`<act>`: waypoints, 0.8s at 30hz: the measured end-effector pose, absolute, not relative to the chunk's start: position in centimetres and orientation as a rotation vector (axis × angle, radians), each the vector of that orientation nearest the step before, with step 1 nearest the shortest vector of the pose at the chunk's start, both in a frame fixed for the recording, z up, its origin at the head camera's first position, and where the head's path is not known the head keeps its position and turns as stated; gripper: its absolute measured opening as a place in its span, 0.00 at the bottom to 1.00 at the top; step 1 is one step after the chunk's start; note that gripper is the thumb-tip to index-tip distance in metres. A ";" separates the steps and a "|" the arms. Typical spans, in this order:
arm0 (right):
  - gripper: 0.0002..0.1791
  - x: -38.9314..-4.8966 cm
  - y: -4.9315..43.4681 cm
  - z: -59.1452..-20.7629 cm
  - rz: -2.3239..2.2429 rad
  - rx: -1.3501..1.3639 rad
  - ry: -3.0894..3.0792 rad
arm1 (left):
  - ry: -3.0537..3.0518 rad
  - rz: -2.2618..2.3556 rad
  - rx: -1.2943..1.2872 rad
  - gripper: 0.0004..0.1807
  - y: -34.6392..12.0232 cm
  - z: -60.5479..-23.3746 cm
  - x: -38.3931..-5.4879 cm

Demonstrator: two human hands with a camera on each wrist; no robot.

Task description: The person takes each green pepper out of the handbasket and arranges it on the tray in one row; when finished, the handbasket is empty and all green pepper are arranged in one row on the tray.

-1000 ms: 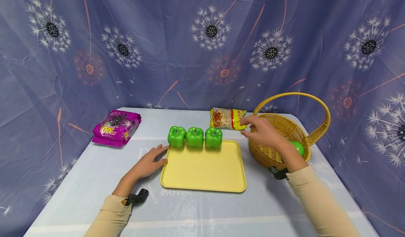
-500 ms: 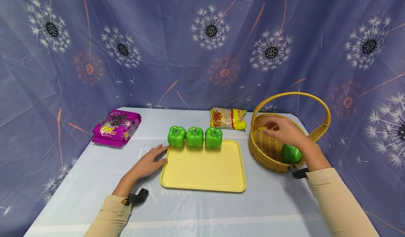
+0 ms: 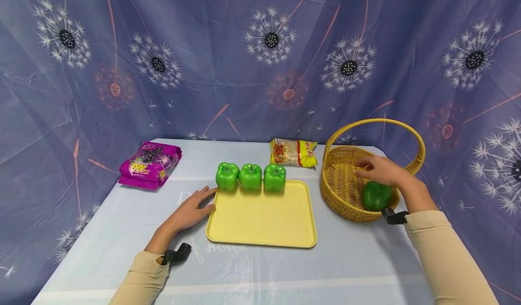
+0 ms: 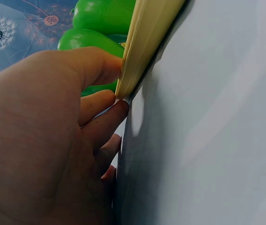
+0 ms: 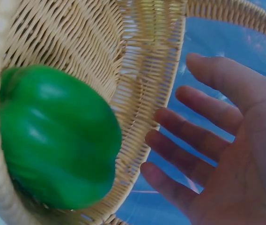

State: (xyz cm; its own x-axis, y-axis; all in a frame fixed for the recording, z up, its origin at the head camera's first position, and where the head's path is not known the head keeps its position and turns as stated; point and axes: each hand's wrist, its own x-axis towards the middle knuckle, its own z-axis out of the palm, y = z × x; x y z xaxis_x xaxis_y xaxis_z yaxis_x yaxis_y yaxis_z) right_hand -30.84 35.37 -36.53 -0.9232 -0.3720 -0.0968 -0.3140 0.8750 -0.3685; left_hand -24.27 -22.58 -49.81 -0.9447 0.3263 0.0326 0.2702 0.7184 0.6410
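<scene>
My left hand (image 3: 191,211) rests at the left edge of a yellow tray (image 3: 264,219), its fingertips against the rim in the left wrist view. Three green bell peppers (image 3: 250,176) stand in a row along the tray's far edge. Over the wicker basket (image 3: 339,178) on the right hovers my right hand (image 3: 382,170), fingers spread and holding nothing. Below it, inside the basket, lies another green bell pepper (image 5: 60,136), apart from the fingers in the right wrist view.
A purple snack bag (image 3: 150,164) lies at the back left of the table. Behind the peppers is a yellow and clear food packet (image 3: 293,152). The basket's tall arched handle (image 3: 376,121) rises over its opening. A patterned curtain (image 3: 211,60) hangs behind the table.
My right hand has moved right, from beside the food packet to above the pepper in the basket. The left hand, the tray and its peppers have stayed put.
</scene>
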 end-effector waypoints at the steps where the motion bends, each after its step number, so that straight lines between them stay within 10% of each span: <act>1: 0.36 -30.9 35.6 -36.7 -0.509 -0.523 2.877 | 2.834 1.037 0.492 0.31 -22.6 -49.8 -24.3; 24: 0.25 -30.4 36.7 -37.5 -0.252 -0.483 2.724 | 2.822 1.035 0.488 0.31 -22.5 -49.5 -24.3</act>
State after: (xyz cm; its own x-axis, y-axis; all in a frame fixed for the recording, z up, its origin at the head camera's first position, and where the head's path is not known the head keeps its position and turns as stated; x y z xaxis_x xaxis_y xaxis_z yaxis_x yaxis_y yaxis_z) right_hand -30.42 36.67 -37.54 -0.8761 -0.3624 -0.3180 -0.2978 0.9254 -0.2343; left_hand -24.27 -22.50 -49.52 -0.9441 0.3290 0.0199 0.2638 0.7181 0.6440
